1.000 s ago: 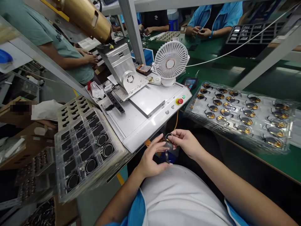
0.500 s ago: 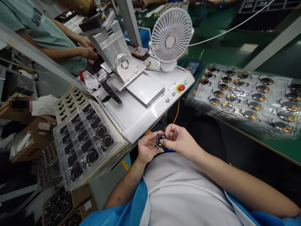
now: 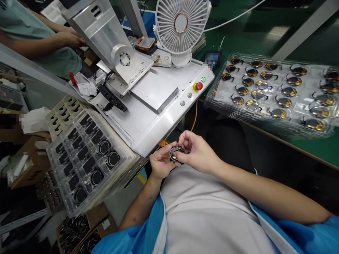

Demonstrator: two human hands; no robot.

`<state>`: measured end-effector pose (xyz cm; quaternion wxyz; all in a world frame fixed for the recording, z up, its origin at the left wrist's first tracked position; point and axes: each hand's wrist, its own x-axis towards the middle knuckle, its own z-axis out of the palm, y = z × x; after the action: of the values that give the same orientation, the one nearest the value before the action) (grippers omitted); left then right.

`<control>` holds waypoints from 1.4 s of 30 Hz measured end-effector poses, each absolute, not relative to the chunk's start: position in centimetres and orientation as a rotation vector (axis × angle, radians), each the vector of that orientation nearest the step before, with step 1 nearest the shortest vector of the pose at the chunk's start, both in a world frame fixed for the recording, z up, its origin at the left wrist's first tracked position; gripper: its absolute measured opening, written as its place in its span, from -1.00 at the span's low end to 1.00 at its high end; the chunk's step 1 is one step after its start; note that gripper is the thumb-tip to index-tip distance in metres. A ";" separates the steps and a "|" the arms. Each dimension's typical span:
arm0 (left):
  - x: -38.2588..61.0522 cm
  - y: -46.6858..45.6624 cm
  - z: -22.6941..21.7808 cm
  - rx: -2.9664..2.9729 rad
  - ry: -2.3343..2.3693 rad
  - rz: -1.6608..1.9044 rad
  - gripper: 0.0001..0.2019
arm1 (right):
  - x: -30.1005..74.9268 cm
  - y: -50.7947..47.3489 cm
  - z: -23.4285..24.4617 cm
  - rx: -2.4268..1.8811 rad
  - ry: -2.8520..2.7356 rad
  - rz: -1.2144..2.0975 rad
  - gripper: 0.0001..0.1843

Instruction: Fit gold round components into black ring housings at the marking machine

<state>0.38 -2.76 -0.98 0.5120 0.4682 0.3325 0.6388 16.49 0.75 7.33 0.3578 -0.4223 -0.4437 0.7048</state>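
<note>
Over my lap, my left hand (image 3: pixel 161 162) cradles a round metal-rimmed part (image 3: pixel 177 153) with a dark face and a glint of gold inside. My right hand (image 3: pixel 197 151) pinches the same part from above, its fingertips on the rim. Part of the ring is hidden by my fingers. Both hands are just in front of the white bench machine's front edge (image 3: pixel 169 127). To the left lies a clear tray (image 3: pixel 57 173) with black slots and several dark rings. To the right lies a clear tray (image 3: pixel 219 102) of round parts with gold flex tails.
A white desk fan (image 3: pixel 180 28) stands behind the machine, whose red emergency stop button (image 3: pixel 199 86) sits on its front panel. A co-worker's hands (image 3: pixel 70 39) work at upper left. A yellow cable (image 3: pixel 194 121) hangs below the machine. A cardboard box (image 3: pixel 103 225) sits low at left.
My hands have come closer together, and the ring now lies flat in my left fingers under my right fingertips. The clear strip seen a second ago is gone. The whole scene has shifted up and left.
</note>
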 end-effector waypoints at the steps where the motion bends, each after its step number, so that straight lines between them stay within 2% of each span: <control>1: 0.4 -2.8 -1.0 1.136 0.810 1.537 -0.37 | 16.5 0.8 7.3 -1.092 -1.146 1.819 -0.70; 7: 0.5 -2.9 -1.6 1.155 0.857 1.600 -0.41 | 16.2 1.0 7.0 -1.044 -1.033 1.913 -0.64; 13: 0.6 -3.1 -2.3 1.090 1.018 1.618 -0.43 | 16.9 1.9 5.4 -1.209 -1.078 2.104 -0.46; 17: 0.8 -3.2 -2.3 1.119 1.022 1.600 -0.46 | 17.2 2.3 4.7 -1.181 -1.005 2.163 -0.32; 21: 0.9 -3.2 -1.8 1.140 1.038 1.640 -0.46 | 16.3 2.0 4.7 -1.118 -0.911 2.157 -0.27; 25: 1.0 -2.8 -1.2 1.050 1.092 1.719 -0.51 | 15.2 2.9 4.9 -1.119 -0.962 2.106 -0.31; 28: 0.9 -2.3 -0.6 0.965 1.125 1.735 -0.55 | 15.1 6.2 5.3 -1.186 -1.221 2.057 -0.41; 33: 0.2 -2.3 1.0 0.971 0.988 1.538 -0.61 | 15.8 15.1 6.9 -1.431 -1.117 1.483 -0.68; 38: -0.2 -3.0 1.5 1.079 1.061 1.473 -0.39 | 16.1 19.9 8.0 -1.457 -1.122 1.405 -0.66; 42: -0.3 -3.4 1.2 1.202 1.173 1.501 -0.33 | 16.6 16.9 8.7 -1.300 -1.200 1.393 -0.62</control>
<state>-0.28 -3.44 1.18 0.4300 0.4816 0.4703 0.6016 16.58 16.90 8.73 0.4304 -0.5211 -0.4811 0.5583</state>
